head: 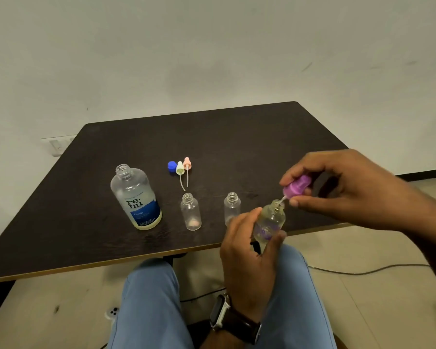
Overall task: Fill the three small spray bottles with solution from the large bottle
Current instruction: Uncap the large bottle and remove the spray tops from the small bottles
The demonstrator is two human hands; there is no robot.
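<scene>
The large clear bottle (pixel 136 197) with a blue label stands uncapped at the table's left, with liquid low inside. Two small clear bottles stand open in the middle: one (pixel 191 212) to the left, another (pixel 231 207) partly behind my left hand. My left hand (pixel 249 250) grips a third small bottle (pixel 271 220) at the table's near edge, tilted and holding some liquid. My right hand (pixel 342 185) pinches a purple spray cap (pixel 295 188) just above that bottle's neck, its tube dipping into the opening.
A blue cap (pixel 172 166), a pale yellow spray head (pixel 180 170) and a pink spray head (pixel 187 165) lie together behind the small bottles on the dark table (pixel 86 222). My knees are below the near edge. A cable runs across the floor (pixel 363 272).
</scene>
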